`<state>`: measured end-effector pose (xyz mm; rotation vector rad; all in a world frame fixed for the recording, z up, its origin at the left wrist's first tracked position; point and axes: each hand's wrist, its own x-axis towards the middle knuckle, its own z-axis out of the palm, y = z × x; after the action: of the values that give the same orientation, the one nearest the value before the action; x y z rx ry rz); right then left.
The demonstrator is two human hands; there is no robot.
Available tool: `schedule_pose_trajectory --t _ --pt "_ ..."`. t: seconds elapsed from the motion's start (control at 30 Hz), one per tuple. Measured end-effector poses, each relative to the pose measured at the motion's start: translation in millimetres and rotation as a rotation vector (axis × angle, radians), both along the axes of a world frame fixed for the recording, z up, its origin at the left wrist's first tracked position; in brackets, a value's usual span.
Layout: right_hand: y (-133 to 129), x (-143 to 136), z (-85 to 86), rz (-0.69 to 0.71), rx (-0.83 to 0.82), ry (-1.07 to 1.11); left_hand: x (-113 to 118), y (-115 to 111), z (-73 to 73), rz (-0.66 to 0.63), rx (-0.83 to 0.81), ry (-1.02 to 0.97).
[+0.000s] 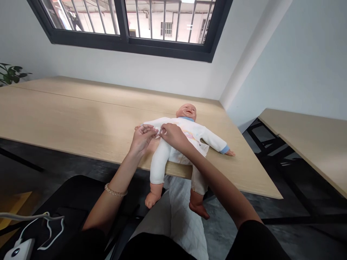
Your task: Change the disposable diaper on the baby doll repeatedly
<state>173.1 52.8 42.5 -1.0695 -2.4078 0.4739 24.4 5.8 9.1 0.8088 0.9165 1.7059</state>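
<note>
A baby doll lies on its back on the wooden table, its legs hanging over the front edge. It wears a white top with blue collar and cuffs, and white trousers. At the side of the top on the left of the view, my left hand pinches something small and white, seemingly the cloth's edge. Close beside it, my right hand is also closed at the fingertips on the white cloth. What exactly lies between the fingers is too small to tell.
A second table stands at the right. Behind the main table are a wall and a barred window. A black seat with a white device and cables is at the lower left; a plant shows at far left.
</note>
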Motion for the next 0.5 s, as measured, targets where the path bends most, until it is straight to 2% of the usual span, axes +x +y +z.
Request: schedule_pose_trajectory --t 0.1,0.17,0.37,0.5 --pt "8.7 -1.7 -0.4 0.013 -0.03 0.026 -4.5 -1.2 2.5 0.028 0.063 0.034" --pt "11.3 0.8 -2.6 0.009 -0.032 0.085 -7.0 -0.3 0.5 0.003 0.066 0.067" --pt "13.5 4.9 -8.2 0.019 -0.153 0.319 -1.0 9.1 -21.3 -0.098 0.022 0.148" --pt "16.6 5.2 -12.4 -0.006 -0.198 0.446 7.7 12.0 -28.4 -0.029 0.085 0.202"
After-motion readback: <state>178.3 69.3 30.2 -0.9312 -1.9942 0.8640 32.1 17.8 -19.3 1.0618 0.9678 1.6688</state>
